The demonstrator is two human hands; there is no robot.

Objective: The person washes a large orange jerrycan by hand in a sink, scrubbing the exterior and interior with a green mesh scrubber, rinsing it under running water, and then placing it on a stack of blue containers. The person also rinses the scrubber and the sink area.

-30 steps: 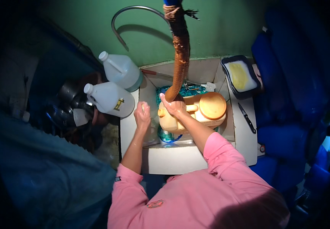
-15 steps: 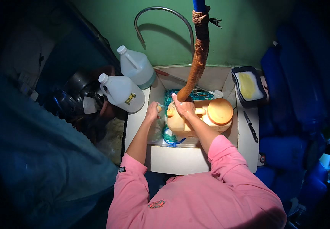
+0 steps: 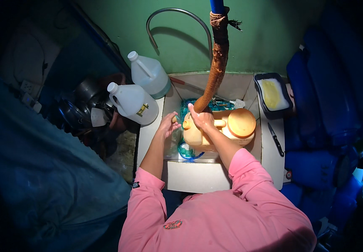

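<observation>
A yellowish plastic jug (image 3: 193, 136) with a wide round lid (image 3: 241, 122) and a small side spout (image 3: 187, 124) lies in the tiled sink (image 3: 253, 140). My right hand (image 3: 203, 121) is over its top, thumb pointing up, closed round the lower end of a brown-wrapped hose (image 3: 216, 77). The hose mouth is hidden by the hand. Left of the spout, my left hand (image 3: 168, 124) has its fingers curled about a small tan thing (image 3: 174, 119), too small to name. Green-blue netting (image 3: 185, 150) lies beneath the jug.
Two translucent jugs (image 3: 127, 101) (image 3: 154, 73) stand on the left ledge. On the right ledge are a sponge (image 3: 271, 93) in a dark tray and a black-handled knife (image 3: 277, 140). Dark pots (image 3: 90, 90) crowd the far left. A curved metal faucet (image 3: 177, 9) rises behind.
My left hand has turned slightly and its fingers have loosened a little around the small tan thing. My right hand, the hose and the yellowish jug have hardly moved.
</observation>
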